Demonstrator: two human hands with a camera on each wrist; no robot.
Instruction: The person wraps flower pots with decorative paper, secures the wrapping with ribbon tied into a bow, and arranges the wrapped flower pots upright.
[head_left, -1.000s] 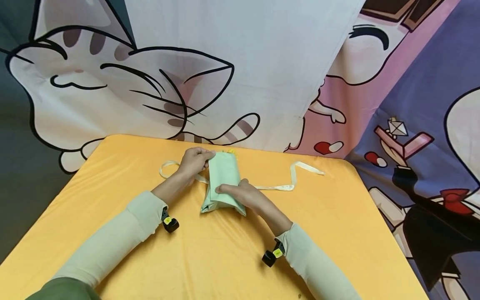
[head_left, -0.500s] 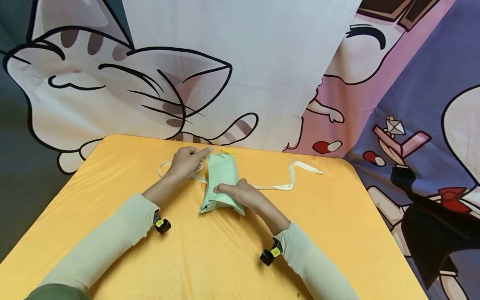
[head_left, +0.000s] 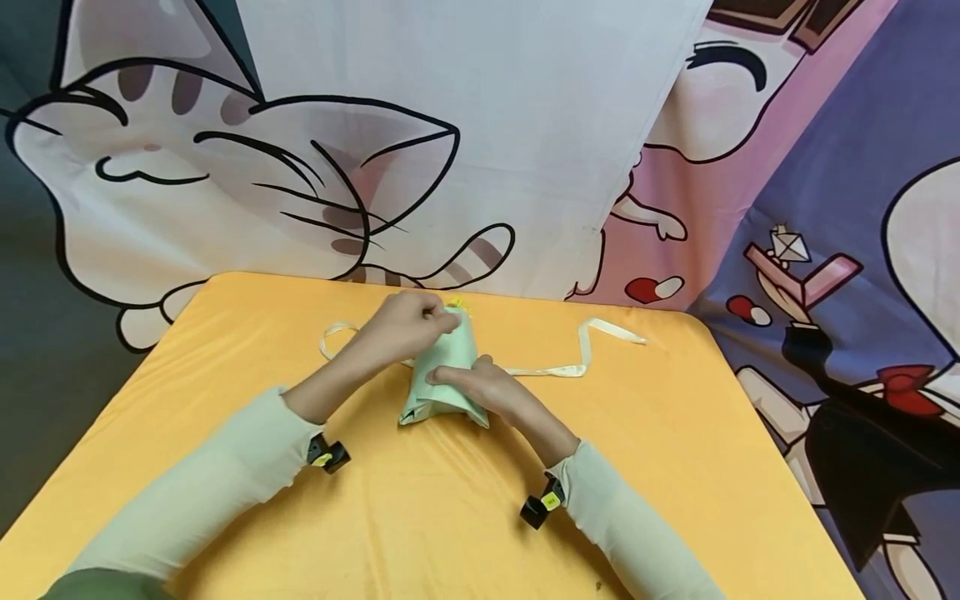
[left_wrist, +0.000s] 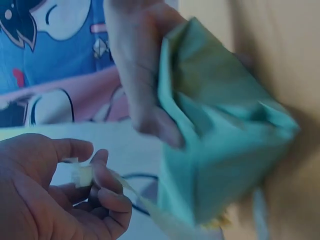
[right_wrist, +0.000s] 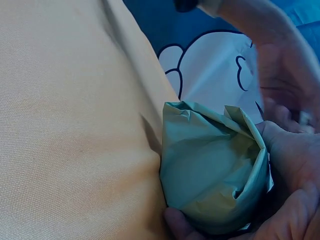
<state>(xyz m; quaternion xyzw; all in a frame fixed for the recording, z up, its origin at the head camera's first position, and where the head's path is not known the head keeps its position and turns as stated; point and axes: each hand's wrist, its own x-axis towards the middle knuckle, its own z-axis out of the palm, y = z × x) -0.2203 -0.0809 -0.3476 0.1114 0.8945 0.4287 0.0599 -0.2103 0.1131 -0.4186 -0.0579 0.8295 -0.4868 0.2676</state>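
A pale green paper-wrapped bundle [head_left: 431, 367] lies at the table's far middle, yellow flowers [head_left: 459, 303] peeking from its far end. My right hand [head_left: 491, 387] holds the bundle from its right side, thumb on top; the right wrist view shows the folded near end of the paper [right_wrist: 215, 165]. My left hand [head_left: 408, 325] is over the bundle's upper left part with fingers curled. In the left wrist view, a cream ribbon [left_wrist: 157, 210] runs between the bundle and the left fingers, which hold a pale piece of it.
More of the ribbon extends over the yellow tablecloth [head_left: 420, 517], a loop at left and a bent tail [head_left: 585, 350] at right. Behind the table hangs a cartoon-printed cloth [head_left: 525, 150].
My left hand first drew back leftward from the bundle's upper edge, then came right over its top. The right hand keeps its hold, and the bundle stays in place.
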